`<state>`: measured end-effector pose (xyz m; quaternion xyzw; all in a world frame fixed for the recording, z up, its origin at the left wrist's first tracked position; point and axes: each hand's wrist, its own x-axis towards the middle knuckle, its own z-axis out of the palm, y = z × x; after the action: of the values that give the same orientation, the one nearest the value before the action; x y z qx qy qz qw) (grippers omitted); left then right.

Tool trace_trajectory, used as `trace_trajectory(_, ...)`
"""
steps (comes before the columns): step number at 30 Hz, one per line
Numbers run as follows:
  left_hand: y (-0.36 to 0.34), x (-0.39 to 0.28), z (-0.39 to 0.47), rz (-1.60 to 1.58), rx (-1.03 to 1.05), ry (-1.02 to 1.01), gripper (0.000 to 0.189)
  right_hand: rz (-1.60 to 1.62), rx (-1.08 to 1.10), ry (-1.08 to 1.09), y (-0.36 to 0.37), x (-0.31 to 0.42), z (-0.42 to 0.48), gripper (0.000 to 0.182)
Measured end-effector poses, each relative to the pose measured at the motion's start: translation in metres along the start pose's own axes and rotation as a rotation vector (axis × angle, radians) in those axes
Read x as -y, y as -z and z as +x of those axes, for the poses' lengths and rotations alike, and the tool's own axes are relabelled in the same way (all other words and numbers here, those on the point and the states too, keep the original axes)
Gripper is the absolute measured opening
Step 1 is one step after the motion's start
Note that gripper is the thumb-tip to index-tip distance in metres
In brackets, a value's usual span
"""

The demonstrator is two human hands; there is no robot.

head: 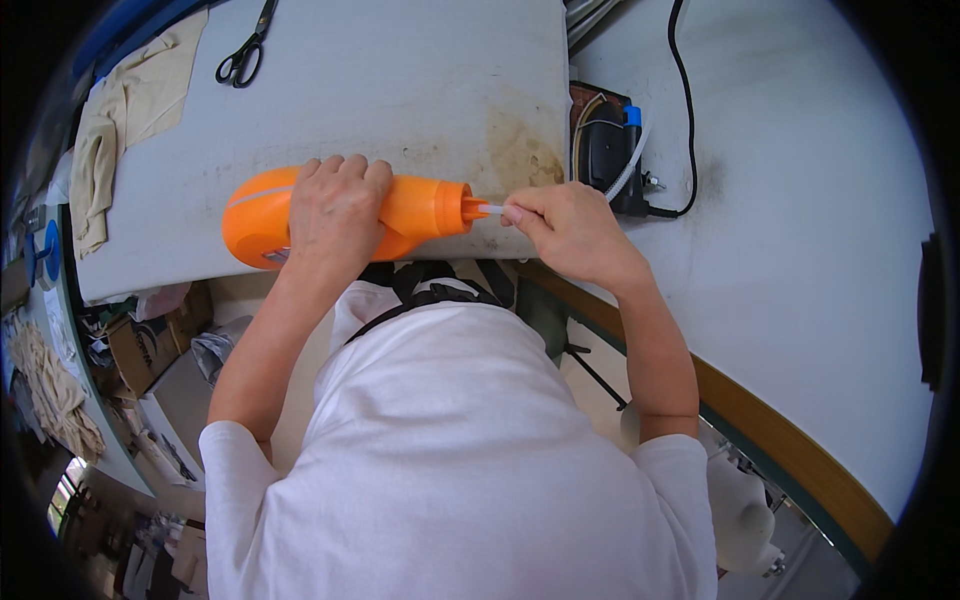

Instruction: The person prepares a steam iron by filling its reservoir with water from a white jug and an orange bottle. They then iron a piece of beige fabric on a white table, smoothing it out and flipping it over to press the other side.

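Note:
An orange plastic bottle point(412, 206) lies on its side over the near edge of the cloth-covered table point(420, 90), its neck pointing right. Wrapped over its middle is my left hand point(341, 206). My right hand point(574, 229) pinches a short white tube point(491, 210) between thumb and forefinger. The tube's other end meets the orange pronged part of the bottle's neck; how far it goes inside is hidden. Just beyond my right hand an electric iron point(606, 146) with a blue part and a pale hose rests at the table's right side.
Black-handled scissors point(244, 64) lie at the back left, near cream fabric point(142, 97) on the table's left end. A black cable point(690, 120) curves over the white surface point(787, 225) at right. Below left are a cardboard box point(139, 352) and bags.

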<state>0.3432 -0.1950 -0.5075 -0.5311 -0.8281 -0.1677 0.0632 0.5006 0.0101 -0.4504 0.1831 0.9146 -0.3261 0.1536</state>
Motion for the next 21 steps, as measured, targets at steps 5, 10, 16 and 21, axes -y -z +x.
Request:
trace_trajectory(5,-0.0018,0.0000,-0.0003,0.011,0.019,0.003,0.014,-0.009,0.002,-0.004,-0.0014,-0.0016,0.0009,0.023)
trace_trajectory(10,-0.0013,0.0001,-0.0003,0.016,0.029,0.005,0.014,-0.018,-0.007,0.008,-0.0029,-0.0024,0.0011,0.024)
trace_trajectory(16,0.0002,-0.0007,-0.0008,0.021,0.043,0.013,0.013,-0.003,0.009,-0.007,-0.0032,-0.0018,0.0011,0.024)
trace_trajectory(21,-0.0002,0.0004,-0.0018,0.027,0.040,0.007,0.013,-0.006,0.005,0.001,-0.0044,-0.0021,0.0010,0.024)
